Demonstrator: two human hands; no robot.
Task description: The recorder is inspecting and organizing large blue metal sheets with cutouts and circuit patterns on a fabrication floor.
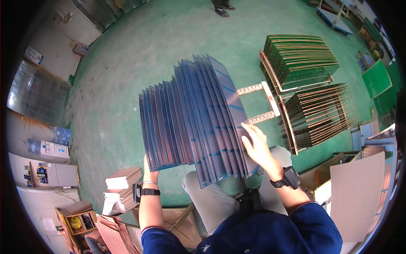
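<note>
A row of thin dark blue panels stands on edge in front of me, packed closely, with the right part set higher and nearer than the left. My right hand lies against the face of the rightmost panel, fingers stretched out and apart. At the lower left end of the row is my left hand; most of its fingers are hidden by the panels. Light slotted rack bars stick out to the right beneath the row.
To the right, a rack of green panels and another rack of dark panels stand on the green floor. Stacked boards sit at left, pinkish sheets lower left. A large grey board leans at right. A person's shoes show at far top.
</note>
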